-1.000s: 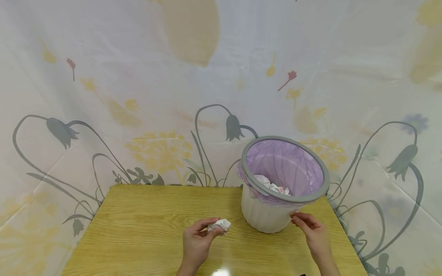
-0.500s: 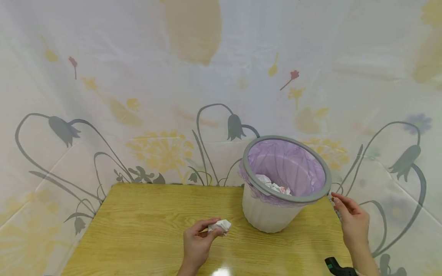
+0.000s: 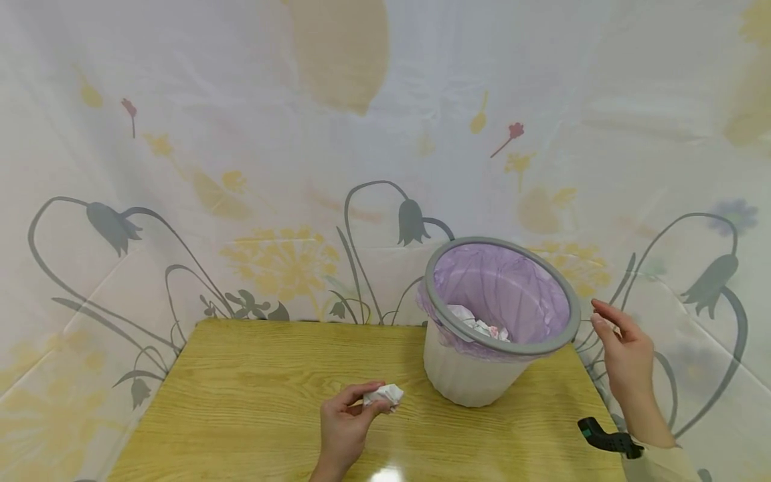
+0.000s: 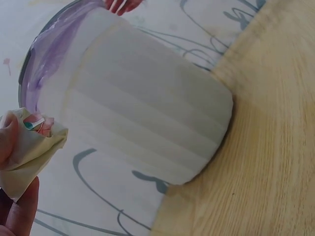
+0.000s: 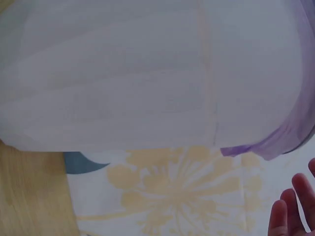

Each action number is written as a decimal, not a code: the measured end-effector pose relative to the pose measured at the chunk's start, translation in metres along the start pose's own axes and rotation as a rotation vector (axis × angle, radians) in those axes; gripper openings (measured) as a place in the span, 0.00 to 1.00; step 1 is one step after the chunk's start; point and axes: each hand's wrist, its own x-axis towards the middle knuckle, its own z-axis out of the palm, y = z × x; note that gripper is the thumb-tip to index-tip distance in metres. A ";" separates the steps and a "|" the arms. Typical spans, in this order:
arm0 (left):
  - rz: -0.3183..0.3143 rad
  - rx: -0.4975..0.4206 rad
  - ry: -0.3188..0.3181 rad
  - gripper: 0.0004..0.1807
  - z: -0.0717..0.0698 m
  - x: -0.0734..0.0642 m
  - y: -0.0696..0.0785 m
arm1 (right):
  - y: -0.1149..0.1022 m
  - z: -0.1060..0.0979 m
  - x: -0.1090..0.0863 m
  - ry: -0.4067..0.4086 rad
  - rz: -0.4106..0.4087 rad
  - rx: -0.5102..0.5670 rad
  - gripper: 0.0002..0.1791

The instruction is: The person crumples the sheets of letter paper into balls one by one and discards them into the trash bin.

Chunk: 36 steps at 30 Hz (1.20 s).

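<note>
My left hand (image 3: 343, 428) pinches a crumpled piece of white paper (image 3: 388, 396) between thumb and fingers, in front of the bin. Up close in the left wrist view, the paper (image 4: 30, 152) shows pink and green print at its top. A white trash bin (image 3: 466, 378) with a grey rim ring stands on the table, lined with a purple bag (image 3: 500, 284). Several crumpled papers (image 3: 478, 325) lie inside it. Just right of the rim, my right hand (image 3: 629, 358) is raised with loosely bent fingers and nothing in them. Its fingers (image 5: 279, 216) show beside the bag's edge in the right wrist view.
The bin stands near the back right part of the wood-grain table (image 3: 259, 395). A floral curtain (image 3: 289, 161) hangs close behind the table and along both sides. A black strap device (image 3: 605, 438) sits on my right wrist.
My right hand has moved from the bin's lower front side to the right and up, beside the rim. The left hand keeps its hold on the paper, almost still.
</note>
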 end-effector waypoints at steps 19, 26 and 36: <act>-0.021 0.057 0.032 0.13 -0.001 0.001 0.001 | 0.001 0.010 0.012 -0.209 -0.287 -0.228 0.17; -0.022 0.033 0.034 0.13 -0.003 0.011 0.000 | -0.003 0.009 0.014 -0.250 -0.344 -0.254 0.17; -0.222 -0.004 -0.058 0.13 -0.001 0.050 0.002 | 0.001 0.010 0.016 -0.256 -0.324 -0.243 0.17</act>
